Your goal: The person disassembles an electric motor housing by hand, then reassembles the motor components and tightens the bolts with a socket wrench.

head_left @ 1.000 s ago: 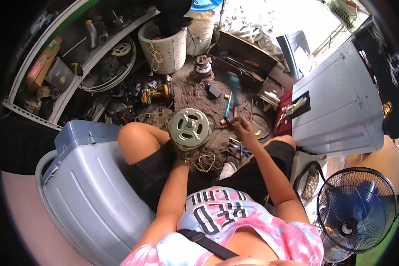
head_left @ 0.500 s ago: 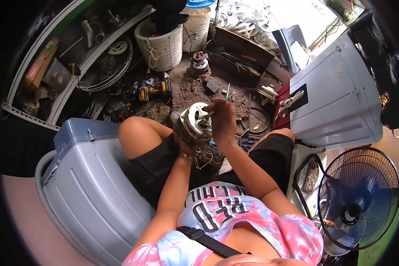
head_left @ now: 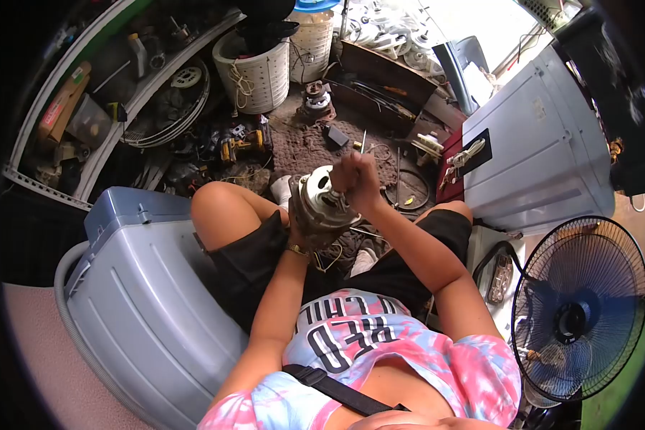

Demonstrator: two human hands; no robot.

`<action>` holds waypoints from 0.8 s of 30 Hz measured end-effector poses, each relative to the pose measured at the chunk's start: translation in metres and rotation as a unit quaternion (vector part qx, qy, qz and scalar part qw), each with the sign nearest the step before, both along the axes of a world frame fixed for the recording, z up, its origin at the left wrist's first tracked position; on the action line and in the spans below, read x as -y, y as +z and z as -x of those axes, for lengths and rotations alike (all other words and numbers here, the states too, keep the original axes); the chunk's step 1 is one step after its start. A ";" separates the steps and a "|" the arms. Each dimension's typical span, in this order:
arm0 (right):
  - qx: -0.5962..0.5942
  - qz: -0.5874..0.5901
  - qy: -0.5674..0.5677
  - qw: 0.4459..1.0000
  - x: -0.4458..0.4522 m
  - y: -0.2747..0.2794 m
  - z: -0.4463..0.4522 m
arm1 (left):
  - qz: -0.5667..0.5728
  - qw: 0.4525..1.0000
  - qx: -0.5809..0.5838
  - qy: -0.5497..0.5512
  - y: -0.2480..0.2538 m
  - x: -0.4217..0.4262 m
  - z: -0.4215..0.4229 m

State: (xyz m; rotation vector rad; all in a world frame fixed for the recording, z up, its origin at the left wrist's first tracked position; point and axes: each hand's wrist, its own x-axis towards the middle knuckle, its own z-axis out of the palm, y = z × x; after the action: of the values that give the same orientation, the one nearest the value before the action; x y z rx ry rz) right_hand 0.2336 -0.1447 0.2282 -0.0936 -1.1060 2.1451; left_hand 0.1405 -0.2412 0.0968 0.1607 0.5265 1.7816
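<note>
A round metal motor [head_left: 321,197] with a slotted, pale end face is held up between my knees, tilted so that its face points up and to the right. My left hand [head_left: 295,231] is wrapped round its lower left side, with yellowish wires hanging beneath. Closed in a fist, my right hand [head_left: 357,179] is at the right edge of the motor's face. A thin, light-coloured shaft [head_left: 364,142] sticks up just above that fist, and whether the fist grips it is hard to tell. What the right fingers hold is hidden.
Ahead lie a brown cloth [head_left: 294,147], a yellow drill [head_left: 238,146], another motor [head_left: 316,102] and a black block [head_left: 335,137]. An open tool box [head_left: 380,89] and a white basket [head_left: 254,75] stand behind. A grey-blue tub is left; a fan [head_left: 580,308] is right.
The motor has tilted from facing up to facing right. My right hand has moved from the floor tools to the motor's face and closed into a fist.
</note>
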 end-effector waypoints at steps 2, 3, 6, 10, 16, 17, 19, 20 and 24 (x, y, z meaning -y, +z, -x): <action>0.030 0.062 -0.054 0.996 -0.007 0.000 0.005 | -0.039 0.997 0.070 -0.010 0.022 0.004 -0.009; 0.050 0.094 -0.075 0.992 -0.012 0.003 0.006 | -0.029 0.998 0.060 -0.017 0.028 0.006 -0.011; 0.091 0.167 -0.107 0.976 -0.023 0.019 0.010 | -0.004 0.999 0.028 -0.038 0.060 0.012 -0.015; 0.094 0.168 -0.089 0.977 -0.018 0.033 0.002 | -0.084 0.988 0.114 -0.069 0.033 0.002 -0.013; -0.005 0.028 0.056 0.998 -0.010 0.032 -0.016 | -0.016 0.824 -0.566 -0.003 0.040 -0.004 -0.012; -0.015 0.014 0.070 0.997 -0.011 0.032 -0.017 | -0.001 0.791 -0.612 0.001 0.038 -0.004 -0.011; -0.035 -0.015 0.096 0.995 -0.008 0.035 -0.018 | -0.016 0.836 -0.548 0.001 0.030 -0.003 -0.009; -0.033 0.007 0.092 0.995 -0.008 0.037 -0.018 | -0.046 0.902 -0.429 -0.005 0.023 -0.002 -0.008; -0.018 0.032 0.027 0.999 -0.002 0.043 -0.020 | -0.063 0.998 -0.023 -0.003 0.034 0.000 -0.010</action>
State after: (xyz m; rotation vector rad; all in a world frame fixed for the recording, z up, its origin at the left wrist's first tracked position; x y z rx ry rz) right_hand 0.2532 -0.1428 0.2714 -0.0539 -1.0297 2.2223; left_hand 0.1509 -0.2416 0.1310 0.2922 0.4462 1.8103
